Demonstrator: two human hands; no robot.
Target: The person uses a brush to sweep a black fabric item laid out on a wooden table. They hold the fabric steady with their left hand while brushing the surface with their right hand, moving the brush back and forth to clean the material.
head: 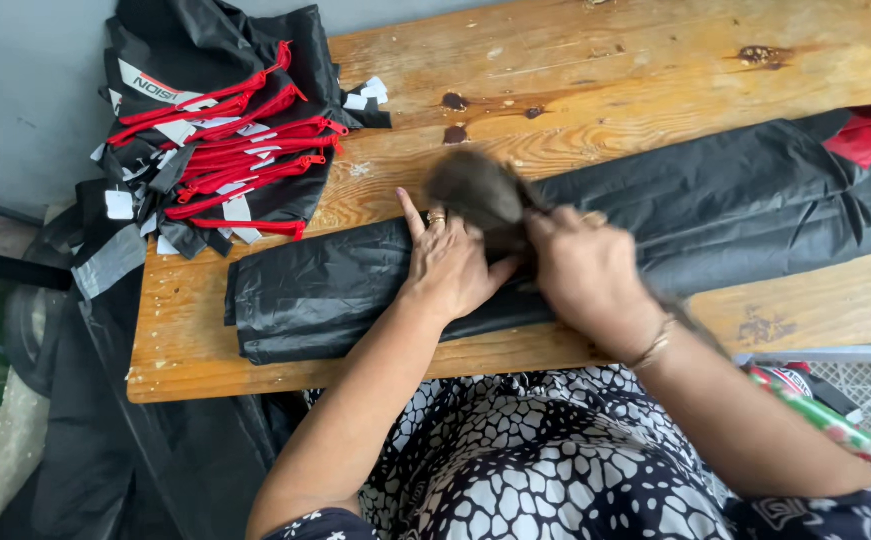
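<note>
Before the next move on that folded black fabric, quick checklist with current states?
1. Left hand flat on the long black folded fabric, pressing it down: ok.
2. Right hand on the fabric beside the left: ok. What it grips: cannot tell, a blurred dark shape hides the fingers.
3. Fabric fully on the wooden table: ok, though its near edge lies close to the table's front edge.
4. Red end of the fabric lying flat: ok.
5. Stack of black and red finished pieces clear of the hands: ok, but it overhangs the table's left corner.
</note>
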